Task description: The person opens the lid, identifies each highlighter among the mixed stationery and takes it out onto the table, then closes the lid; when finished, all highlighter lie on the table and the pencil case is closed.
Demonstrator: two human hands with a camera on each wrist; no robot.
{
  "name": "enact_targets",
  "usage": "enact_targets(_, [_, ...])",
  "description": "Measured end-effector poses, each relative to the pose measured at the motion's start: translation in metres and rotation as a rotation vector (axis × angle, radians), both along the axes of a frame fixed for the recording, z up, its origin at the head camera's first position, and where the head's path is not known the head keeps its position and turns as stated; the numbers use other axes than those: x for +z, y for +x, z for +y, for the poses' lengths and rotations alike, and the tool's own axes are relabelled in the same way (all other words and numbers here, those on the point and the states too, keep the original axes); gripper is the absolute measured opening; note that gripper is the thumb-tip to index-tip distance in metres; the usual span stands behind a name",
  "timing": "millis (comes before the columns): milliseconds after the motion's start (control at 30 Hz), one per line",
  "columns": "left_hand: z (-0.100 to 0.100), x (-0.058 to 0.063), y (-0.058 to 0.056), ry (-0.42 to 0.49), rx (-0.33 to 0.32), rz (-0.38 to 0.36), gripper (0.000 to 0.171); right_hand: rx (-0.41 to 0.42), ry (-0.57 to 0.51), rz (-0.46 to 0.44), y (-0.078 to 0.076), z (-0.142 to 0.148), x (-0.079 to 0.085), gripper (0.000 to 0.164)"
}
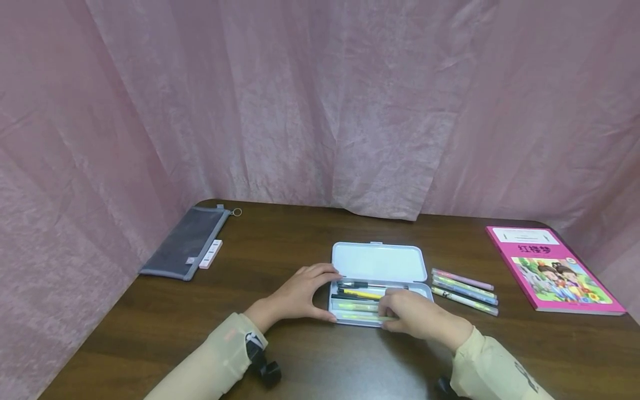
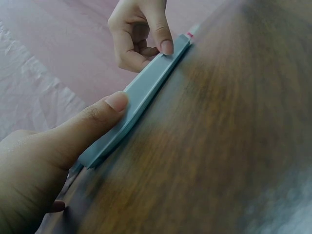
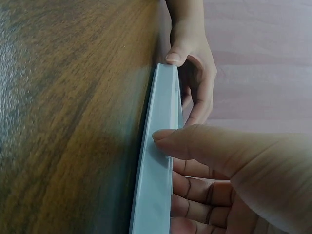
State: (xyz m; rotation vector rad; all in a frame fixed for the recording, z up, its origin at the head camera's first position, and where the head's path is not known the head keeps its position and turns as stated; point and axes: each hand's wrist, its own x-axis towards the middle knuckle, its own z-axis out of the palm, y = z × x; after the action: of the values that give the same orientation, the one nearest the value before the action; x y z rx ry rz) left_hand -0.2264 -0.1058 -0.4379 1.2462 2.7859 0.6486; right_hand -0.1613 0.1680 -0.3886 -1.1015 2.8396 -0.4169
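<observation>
Gripped at its left end by my left hand point(image 1: 307, 294), the open pencil case point(image 1: 378, 264) lies on the brown wooden table point(image 1: 280, 233) in the head view, lid laid back. My right hand point(image 1: 410, 312) bends its fingers over the pens point(image 1: 361, 294) in the tray; whether they pinch one, I cannot tell. I'd brace the left end and settle any pen flat, lengthwise, below the rim. Loose pens point(image 1: 465, 301) lie just right of the case, a pink book point(image 1: 565, 278) farther out; a grey pouch point(image 1: 185, 244) sits far left, and a pink curtain point(image 1: 280, 111) hangs behind.

From the left wrist, my thumb presses the front wall; the wood has a pale sheen.

From the right wrist, my right thumb rests on that wall, fingers curled beyond it; light pressure should suffice. Pink cloth shows behind my hands.
</observation>
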Motion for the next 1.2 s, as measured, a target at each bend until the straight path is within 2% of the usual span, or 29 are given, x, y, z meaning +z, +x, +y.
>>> enact_targets(367, [-0.001, -0.001, -0.001, 0.0, 0.002, -0.003, 0.083, 0.001, -0.026, 0.021, 0.001, 0.002, 0.001, 0.022])
enact_targets(767, [-0.001, -0.002, 0.0, -0.001, 0.004, 0.003, 0.083, 0.013, -0.09, -0.003, 0.0, 0.007, 0.003, 0.016])
enact_targets(1200, [0.0, -0.001, 0.001, -0.005, 0.005, 0.001, 0.084, -0.077, -0.112, -0.062, 0.005, 0.02, 0.019, 0.01])
